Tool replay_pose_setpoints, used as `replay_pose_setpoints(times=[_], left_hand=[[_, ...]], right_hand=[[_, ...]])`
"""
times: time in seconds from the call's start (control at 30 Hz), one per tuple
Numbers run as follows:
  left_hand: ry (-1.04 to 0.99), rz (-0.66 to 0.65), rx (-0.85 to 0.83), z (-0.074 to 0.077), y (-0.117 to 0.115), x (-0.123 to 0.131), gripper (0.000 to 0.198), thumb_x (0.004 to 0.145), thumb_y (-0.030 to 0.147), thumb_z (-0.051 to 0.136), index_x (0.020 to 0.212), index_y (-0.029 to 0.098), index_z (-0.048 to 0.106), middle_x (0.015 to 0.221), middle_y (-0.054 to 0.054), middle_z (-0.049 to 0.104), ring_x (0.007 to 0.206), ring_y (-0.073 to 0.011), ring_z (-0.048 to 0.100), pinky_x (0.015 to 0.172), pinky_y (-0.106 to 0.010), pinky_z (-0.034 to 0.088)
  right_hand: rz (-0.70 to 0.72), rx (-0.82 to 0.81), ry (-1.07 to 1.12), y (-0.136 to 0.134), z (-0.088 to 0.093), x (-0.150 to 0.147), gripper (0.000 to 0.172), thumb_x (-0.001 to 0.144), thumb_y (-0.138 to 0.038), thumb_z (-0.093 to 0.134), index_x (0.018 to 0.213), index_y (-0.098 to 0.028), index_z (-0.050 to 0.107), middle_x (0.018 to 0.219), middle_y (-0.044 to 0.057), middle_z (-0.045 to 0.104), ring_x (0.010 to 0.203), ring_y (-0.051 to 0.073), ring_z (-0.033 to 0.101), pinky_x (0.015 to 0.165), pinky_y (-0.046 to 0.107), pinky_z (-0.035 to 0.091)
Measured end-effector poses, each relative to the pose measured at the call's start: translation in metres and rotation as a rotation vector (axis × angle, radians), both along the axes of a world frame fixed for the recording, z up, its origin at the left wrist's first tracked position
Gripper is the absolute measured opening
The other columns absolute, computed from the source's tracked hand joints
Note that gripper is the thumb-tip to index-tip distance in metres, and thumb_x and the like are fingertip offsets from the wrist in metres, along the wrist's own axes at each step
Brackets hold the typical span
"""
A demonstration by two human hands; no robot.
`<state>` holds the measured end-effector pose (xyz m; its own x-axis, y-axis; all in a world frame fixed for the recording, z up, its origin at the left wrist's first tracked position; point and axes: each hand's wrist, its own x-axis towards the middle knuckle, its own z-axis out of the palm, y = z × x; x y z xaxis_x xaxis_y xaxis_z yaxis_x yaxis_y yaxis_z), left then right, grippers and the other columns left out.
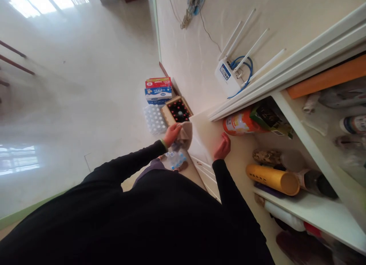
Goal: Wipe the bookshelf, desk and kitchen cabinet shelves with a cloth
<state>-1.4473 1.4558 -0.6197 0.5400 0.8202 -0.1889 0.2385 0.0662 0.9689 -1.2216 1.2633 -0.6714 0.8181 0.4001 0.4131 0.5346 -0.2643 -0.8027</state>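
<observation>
My left hand [171,135] is closed on a beige cloth [185,134], which hangs folded beside a white cabinet panel [201,137]. My right hand [222,147] is at the cabinet opening, fingers loosely bent, with nothing visible in it. Just beyond its fingertips lies an orange canister [238,122] with a dark green box [267,114] next to it. On a shelf to the right is a yellow cylinder [271,179], among jars and packets.
A white router [227,78] with several antennas and a blue cable sits on the cabinet top. On the floor are an open carton of red-capped bottles [179,109], a pack of wrapped bottles [154,119], a blue-and-white box [158,93] and a blue-capped bottle pack [174,159].
</observation>
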Motion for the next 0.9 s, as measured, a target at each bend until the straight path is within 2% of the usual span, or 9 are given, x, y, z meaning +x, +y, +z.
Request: replay_pose_setpoints(times=[0.07, 0.17, 0.27, 0.37, 0.43, 0.5, 0.6, 0.73, 0.9], left_hand=[[-0.045, 0.002, 0.139, 0.014, 0.008, 0.027, 0.040, 0.112, 0.042, 0.048, 0.129, 0.017, 0.074, 0.112, -0.008, 0.082, 0.105, -0.0215, 0.077, 0.096, -0.033, 0.063], [0.073, -0.283, 0.430, 0.019, 0.007, 0.065, 0.043, 0.111, 0.039, 0.053, 0.143, 0.015, 0.069, 0.136, -0.015, 0.078, 0.135, -0.0301, 0.070, 0.117, -0.043, 0.056], [0.240, -0.520, 0.687, 0.004, 0.006, 0.086, 0.051, 0.106, 0.033, 0.061, 0.153, 0.013, 0.064, 0.169, -0.018, 0.055, 0.166, -0.0375, 0.041, 0.137, -0.057, 0.033], [0.313, -0.542, 0.792, -0.012, 0.013, 0.097, 0.056, 0.108, 0.027, 0.051, 0.162, 0.016, 0.056, 0.177, -0.015, 0.044, 0.171, -0.0339, 0.030, 0.141, -0.057, 0.025], [0.375, -0.486, 0.775, -0.015, 0.023, 0.105, 0.056, 0.110, 0.026, 0.047, 0.165, 0.018, 0.054, 0.177, -0.013, 0.044, 0.168, -0.0341, 0.037, 0.137, -0.055, 0.033], [0.449, -0.449, 0.706, -0.012, 0.036, 0.118, 0.055, 0.111, 0.026, 0.045, 0.165, 0.021, 0.054, 0.175, -0.014, 0.048, 0.158, -0.0349, 0.053, 0.129, -0.053, 0.045], [0.497, -0.521, 0.605, -0.003, 0.054, 0.143, 0.051, 0.113, 0.029, 0.044, 0.162, 0.024, 0.056, 0.165, -0.013, 0.060, 0.139, -0.0311, 0.070, 0.115, -0.045, 0.056], [0.547, -0.628, 0.501, 0.008, 0.071, 0.183, 0.043, 0.116, 0.038, 0.044, 0.149, 0.019, 0.063, 0.145, -0.017, 0.073, 0.130, -0.0301, 0.074, 0.105, -0.041, 0.058], [0.544, -0.742, 0.437, 0.014, 0.087, 0.241, 0.048, 0.116, 0.049, 0.043, 0.143, 0.014, 0.064, 0.141, -0.019, 0.075, 0.132, -0.0299, 0.073, 0.105, -0.038, 0.056]], right_hand=[[-0.016, -0.027, 0.004, 0.002, 0.002, -0.002, 0.059, 0.111, -0.057, 0.033, 0.121, -0.016, 0.073, 0.130, 0.020, 0.075, 0.125, 0.030, 0.072, 0.114, 0.054, 0.056], [-0.037, -0.064, 0.002, 0.003, 0.005, -0.004, 0.061, 0.111, -0.059, 0.032, 0.121, -0.017, 0.073, 0.128, 0.018, 0.075, 0.123, 0.030, 0.073, 0.112, 0.055, 0.057], [-0.013, -0.060, -0.024, 0.001, 0.007, -0.003, 0.060, 0.110, -0.060, 0.034, 0.120, -0.016, 0.074, 0.127, 0.020, 0.076, 0.123, 0.031, 0.073, 0.112, 0.056, 0.057], [0.025, -0.063, -0.047, -0.002, 0.009, -0.002, 0.058, 0.110, -0.059, 0.037, 0.120, -0.015, 0.075, 0.128, 0.021, 0.076, 0.123, 0.032, 0.073, 0.111, 0.057, 0.057], [0.037, -0.090, -0.056, -0.004, 0.010, -0.002, 0.058, 0.111, -0.058, 0.038, 0.120, -0.015, 0.075, 0.128, 0.021, 0.076, 0.123, 0.032, 0.073, 0.112, 0.057, 0.057], [0.041, -0.126, -0.053, -0.004, 0.012, -0.003, 0.057, 0.112, -0.057, 0.037, 0.121, -0.015, 0.076, 0.130, 0.021, 0.075, 0.124, 0.031, 0.072, 0.112, 0.057, 0.056], [0.043, -0.154, -0.063, -0.004, 0.015, -0.005, 0.055, 0.112, -0.055, 0.040, 0.121, -0.016, 0.077, 0.131, 0.020, 0.075, 0.126, 0.032, 0.071, 0.113, 0.058, 0.055], [0.069, -0.157, -0.074, -0.005, 0.015, -0.007, 0.050, 0.111, -0.051, 0.045, 0.122, -0.015, 0.078, 0.133, 0.021, 0.074, 0.128, 0.034, 0.069, 0.113, 0.059, 0.055], [0.070, -0.200, -0.104, -0.005, 0.016, -0.006, 0.052, 0.111, -0.050, 0.044, 0.124, -0.014, 0.078, 0.134, 0.022, 0.073, 0.129, 0.034, 0.068, 0.115, 0.061, 0.054]])
